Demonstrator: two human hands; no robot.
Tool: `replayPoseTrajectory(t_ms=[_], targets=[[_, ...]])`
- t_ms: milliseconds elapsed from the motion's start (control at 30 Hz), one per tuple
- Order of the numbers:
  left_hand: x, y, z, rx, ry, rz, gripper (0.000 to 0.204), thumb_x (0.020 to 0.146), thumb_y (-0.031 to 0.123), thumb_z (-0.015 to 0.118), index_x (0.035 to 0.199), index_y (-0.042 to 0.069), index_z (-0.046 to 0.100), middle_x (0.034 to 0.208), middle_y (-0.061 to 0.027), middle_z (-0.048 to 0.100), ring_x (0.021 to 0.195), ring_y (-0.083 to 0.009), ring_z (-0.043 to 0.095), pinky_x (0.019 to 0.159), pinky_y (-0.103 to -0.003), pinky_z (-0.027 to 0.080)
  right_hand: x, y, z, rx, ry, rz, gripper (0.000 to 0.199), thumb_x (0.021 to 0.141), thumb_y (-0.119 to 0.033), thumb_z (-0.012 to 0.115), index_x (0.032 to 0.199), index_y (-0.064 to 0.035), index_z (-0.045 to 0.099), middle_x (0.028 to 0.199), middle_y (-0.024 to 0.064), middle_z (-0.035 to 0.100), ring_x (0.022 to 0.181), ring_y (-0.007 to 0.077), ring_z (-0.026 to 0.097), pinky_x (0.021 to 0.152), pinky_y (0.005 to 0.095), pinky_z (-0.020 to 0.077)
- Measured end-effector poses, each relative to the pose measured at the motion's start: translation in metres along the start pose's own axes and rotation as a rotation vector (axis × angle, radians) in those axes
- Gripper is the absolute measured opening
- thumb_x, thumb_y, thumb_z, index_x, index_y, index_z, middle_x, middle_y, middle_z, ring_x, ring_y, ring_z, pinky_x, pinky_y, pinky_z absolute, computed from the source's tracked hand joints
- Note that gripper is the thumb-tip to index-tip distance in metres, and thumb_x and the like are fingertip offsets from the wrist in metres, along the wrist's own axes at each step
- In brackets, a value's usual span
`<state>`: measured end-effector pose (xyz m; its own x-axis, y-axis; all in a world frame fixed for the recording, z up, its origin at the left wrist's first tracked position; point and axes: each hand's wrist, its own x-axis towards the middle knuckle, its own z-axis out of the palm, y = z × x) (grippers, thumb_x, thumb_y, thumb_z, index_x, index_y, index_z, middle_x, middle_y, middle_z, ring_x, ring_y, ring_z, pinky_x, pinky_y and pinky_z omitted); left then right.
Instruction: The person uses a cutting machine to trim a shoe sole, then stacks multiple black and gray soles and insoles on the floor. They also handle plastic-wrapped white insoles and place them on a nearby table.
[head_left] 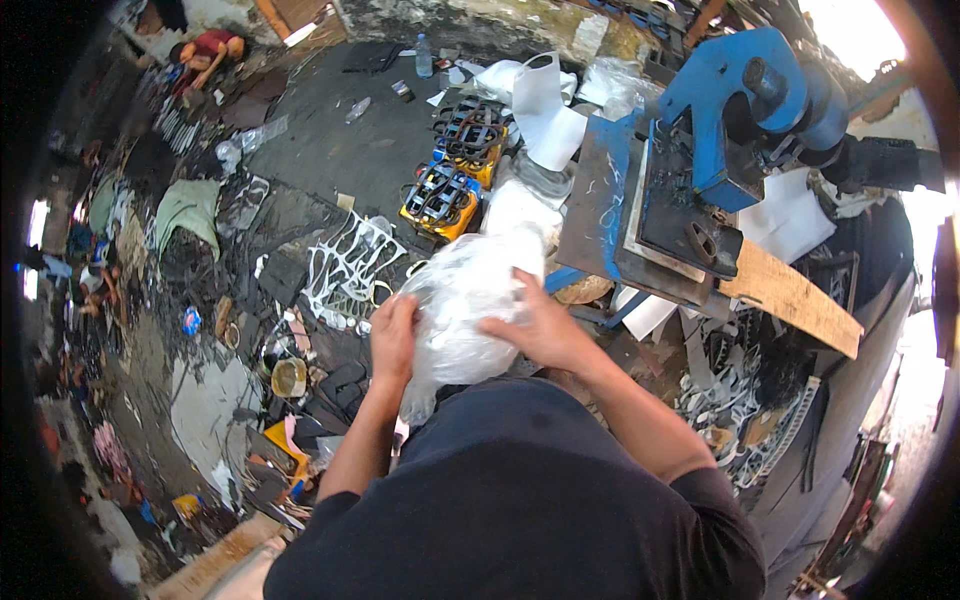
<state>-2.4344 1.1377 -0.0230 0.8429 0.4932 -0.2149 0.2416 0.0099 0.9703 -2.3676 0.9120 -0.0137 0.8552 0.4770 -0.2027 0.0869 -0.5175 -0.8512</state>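
Black shirt — short sleeves — bare hands

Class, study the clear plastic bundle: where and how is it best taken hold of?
Probably by the bundle's opposite sides, the left hand coming from the left and the right hand from the right: it looks soft, bulging and crumpled, with no handle in view.

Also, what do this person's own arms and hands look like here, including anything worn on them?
Both the left hand and the right hand are bare, with no gloves showing. The forearms are uncovered, and no watch or bracelet can be seen at either wrist. The shirt is dark, nearly black and plain, with short sleeves.
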Motion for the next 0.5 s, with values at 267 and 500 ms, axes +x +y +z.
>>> replayPoseTrajectory(t_ms=[267, 500], targets=[[0.09, -0.011, -0.131, 0.179, 0.217, 0.127, 0.015, 0.097, 0.016, 0.056, 0.109, 0.008, 0.063, 0.098, -0.0028, 0.055, 0.096, -0.0141, 0.055, 0.082, -0.029, 0.047, 0.147, -0.03, 0.089, 1.198, -0.379, 0.311, 0.04, 0.087, -0.001, 0.054, 0.126, 0.0006, 0.059, 0.109, 0.0134, 0.068, 0.098, 0.0241, 0.069, 0.083, 0.036, 0.0567], [0.145, 0.041, -0.149, 0.1, 0.081, 0.492, 0.057, 0.096, 0.023, 0.067, 0.147, 0.015, 0.043, 0.124, -0.0061, 0.056, 0.101, -0.0177, 0.059, 0.076, -0.03, 0.052, 0.2, -0.052, 0.101, 1.205, -0.367, 0.456, 0.035, 0.095, -0.021, 0.055, 0.124, -0.0021, 0.063, 0.117, 0.0126, 0.065, 0.105, 0.0225, 0.065, 0.084, 0.0424, 0.0574]])
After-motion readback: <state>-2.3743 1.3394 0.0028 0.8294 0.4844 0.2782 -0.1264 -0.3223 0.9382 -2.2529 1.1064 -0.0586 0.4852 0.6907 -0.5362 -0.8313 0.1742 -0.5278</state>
